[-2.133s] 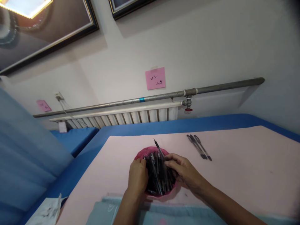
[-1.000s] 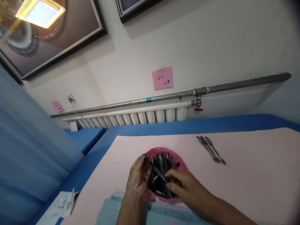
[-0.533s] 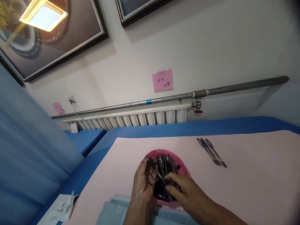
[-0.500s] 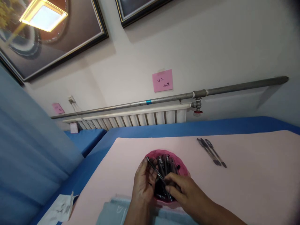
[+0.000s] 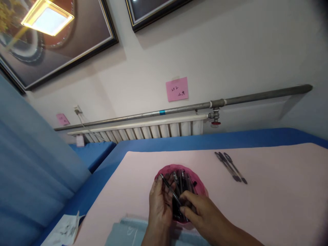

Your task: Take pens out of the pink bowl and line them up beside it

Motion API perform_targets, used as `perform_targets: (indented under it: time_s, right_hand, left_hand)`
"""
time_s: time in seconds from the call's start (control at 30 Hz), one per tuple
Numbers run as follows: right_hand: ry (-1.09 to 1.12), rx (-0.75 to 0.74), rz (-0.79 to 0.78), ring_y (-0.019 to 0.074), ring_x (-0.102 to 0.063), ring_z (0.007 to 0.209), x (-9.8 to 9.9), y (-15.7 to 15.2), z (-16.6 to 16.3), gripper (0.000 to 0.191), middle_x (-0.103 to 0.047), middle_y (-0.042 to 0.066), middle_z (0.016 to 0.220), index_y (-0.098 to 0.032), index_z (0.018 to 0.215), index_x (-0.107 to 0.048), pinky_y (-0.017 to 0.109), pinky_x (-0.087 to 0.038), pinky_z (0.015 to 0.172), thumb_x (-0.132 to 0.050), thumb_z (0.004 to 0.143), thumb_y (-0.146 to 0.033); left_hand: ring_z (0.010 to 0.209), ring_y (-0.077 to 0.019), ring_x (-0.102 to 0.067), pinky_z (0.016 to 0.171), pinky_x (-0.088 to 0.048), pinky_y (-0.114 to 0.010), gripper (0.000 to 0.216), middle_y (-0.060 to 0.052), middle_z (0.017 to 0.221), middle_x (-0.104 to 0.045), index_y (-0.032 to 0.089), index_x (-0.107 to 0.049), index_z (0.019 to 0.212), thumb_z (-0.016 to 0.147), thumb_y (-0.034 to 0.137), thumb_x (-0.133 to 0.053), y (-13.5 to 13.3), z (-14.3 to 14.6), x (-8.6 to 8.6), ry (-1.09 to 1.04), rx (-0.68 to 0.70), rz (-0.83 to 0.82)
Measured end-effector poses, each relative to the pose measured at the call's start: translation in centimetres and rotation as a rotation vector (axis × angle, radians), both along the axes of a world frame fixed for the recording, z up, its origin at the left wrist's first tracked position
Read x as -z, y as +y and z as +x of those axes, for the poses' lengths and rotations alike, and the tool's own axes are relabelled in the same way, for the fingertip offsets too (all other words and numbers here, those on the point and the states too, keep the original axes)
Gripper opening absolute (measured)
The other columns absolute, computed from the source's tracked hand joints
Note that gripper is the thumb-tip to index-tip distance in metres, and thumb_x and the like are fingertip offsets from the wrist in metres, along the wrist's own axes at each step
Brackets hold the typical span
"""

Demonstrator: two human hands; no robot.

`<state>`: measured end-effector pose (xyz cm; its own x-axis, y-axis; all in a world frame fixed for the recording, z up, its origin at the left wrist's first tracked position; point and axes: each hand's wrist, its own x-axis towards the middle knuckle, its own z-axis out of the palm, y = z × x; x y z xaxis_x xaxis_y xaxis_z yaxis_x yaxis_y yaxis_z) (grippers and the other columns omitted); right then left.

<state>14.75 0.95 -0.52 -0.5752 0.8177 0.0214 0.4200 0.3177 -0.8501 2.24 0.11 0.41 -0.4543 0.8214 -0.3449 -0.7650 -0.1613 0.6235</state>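
Pen (image 5: pixel 171 190), right hand (image 5: pixel 201 209) pinching; far end at cupped left hand (image 5: pixel 160 205), grip unclear; apparently end-fitting; next calls for alignment.

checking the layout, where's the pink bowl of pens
In the head view, the pink bowl sits low, just right of centre on the pink sheet, partly hidden by the left hand and right hand, left of three loose pens.

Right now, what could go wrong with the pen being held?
The held pen might slip from the right hand and get mixed among the dark pens crowding the pink bowl. Its far end sits by the left hand, so a poke seems possible, though I can't tell if a tip shows.
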Motion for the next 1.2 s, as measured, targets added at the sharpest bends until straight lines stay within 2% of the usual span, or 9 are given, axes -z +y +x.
perform_targets:
  time_s: [0.2, 0.37, 0.5, 0.73, 0.83, 1.0, 1.13, 1.2]
  right_hand:
    - [0.025, -0.021, -0.020, 0.0119, -0.050, 0.059, -0.2, 0.1, 0.0, 0.007, -0.055, -0.002, 0.064, -0.019, 0.073, -0.052, 0.023, -0.033, 0.052, -0.047, 0.077, -0.017]
    - [0.029, -0.018, -0.059, 0.0128, -0.050, 0.059, 0.0, 0.5, 0.2, 0.009, -0.055, -0.002, 0.062, -0.019, 0.079, -0.056, 0.023, -0.033, 0.052, -0.048, 0.077, -0.020]
    - [0.030, -0.033, -0.040, 0.0124, -0.049, 0.058, 0.2, 0.5, 0.2, 0.009, -0.055, -0.002, 0.063, -0.019, 0.079, -0.056, 0.024, -0.033, 0.052, -0.047, 0.079, -0.022]
    - [0.048, -0.059, -0.052, 0.0128, -0.050, 0.060, -0.2, 0.5, 0.3, 0.008, -0.056, -0.001, 0.065, -0.019, 0.078, -0.056, 0.024, -0.035, 0.054, -0.048, 0.078, -0.021]
    - [0.045, -0.057, -0.054, 0.0127, -0.049, 0.057, -0.1, 0.6, 0.3, 0.007, -0.055, -0.002, 0.062, -0.020, 0.077, -0.055, 0.025, -0.034, 0.052, -0.049, 0.078, -0.021]
    - [0.072, -0.079, -0.029, 0.0136, -0.051, 0.060, 0.0, 0.6, 0.3, 0.008, -0.057, -0.001, 0.066, -0.020, 0.076, -0.055, 0.026, -0.035, 0.054, -0.048, 0.079, -0.020]
    - [0.066, -0.084, -0.035, 0.0131, -0.050, 0.059, -0.2, 0.5, 0.3, 0.008, -0.057, -0.001, 0.065, -0.020, 0.076, -0.055, 0.025, -0.034, 0.054, -0.047, 0.078, -0.018]
    - [0.067, -0.079, -0.039, 0.0130, -0.049, 0.059, -0.2, 0.6, 0.4, 0.008, -0.056, -0.001, 0.064, -0.020, 0.076, -0.055, 0.025, -0.033, 0.053, -0.047, 0.078, -0.018]
  left_hand:
    - [0.068, -0.0169, -0.068, 0.067, -0.055, -0.028, 0.007, -0.009, 0.075, -0.072, 0.012, -0.063, 0.078, 0.076, 0.019, -0.061, 0.1, 0.0, 0.6, 0.041, 0.056, 0.048]
    - [0.066, -0.0163, -0.067, 0.065, -0.054, -0.027, 0.015, -0.006, 0.071, -0.071, 0.013, -0.062, 0.075, 0.069, 0.025, -0.069, 0.1, -0.5, 0.6, 0.067, 0.077, 0.103]
    - [0.070, -0.0178, -0.067, 0.066, -0.053, -0.028, 0.021, -0.007, 0.073, -0.070, 0.013, -0.061, 0.075, 0.067, 0.031, -0.070, -0.1, -1.1, 0.0, 0.082, 0.100, 0.077]
    - [0.059, -0.0140, -0.064, 0.058, -0.050, -0.024, 0.024, -0.003, 0.065, -0.067, 0.014, -0.058, 0.068, 0.057, 0.024, -0.077, -0.5, -1.4, -0.3, 0.171, 0.148, 0.049]
    - [0.062, -0.0155, -0.064, 0.061, -0.050, -0.026, 0.024, -0.005, 0.067, -0.068, 0.013, -0.061, 0.072, 0.060, 0.027, -0.076, -0.5, -1.5, -0.3, 0.191, 0.178, 0.054]
    - [0.072, -0.0197, -0.066, 0.067, -0.051, -0.030, 0.034, -0.010, 0.077, -0.070, 0.011, -0.063, 0.079, 0.067, 0.043, -0.068, -0.3, -1.5, -0.5, 0.163, 0.253, 0.006]
    - [0.065, -0.0161, -0.065, 0.066, -0.050, -0.028, 0.027, -0.004, 0.068, -0.069, 0.014, -0.060, 0.071, 0.061, 0.035, -0.075, -0.3, -1.6, -0.2, 0.198, 0.183, 0.041]
    - [0.063, -0.0145, -0.064, 0.065, -0.049, -0.026, 0.025, -0.003, 0.066, -0.068, 0.014, -0.060, 0.069, 0.059, 0.030, -0.076, -0.4, -1.6, -0.1, 0.208, 0.191, 0.062]
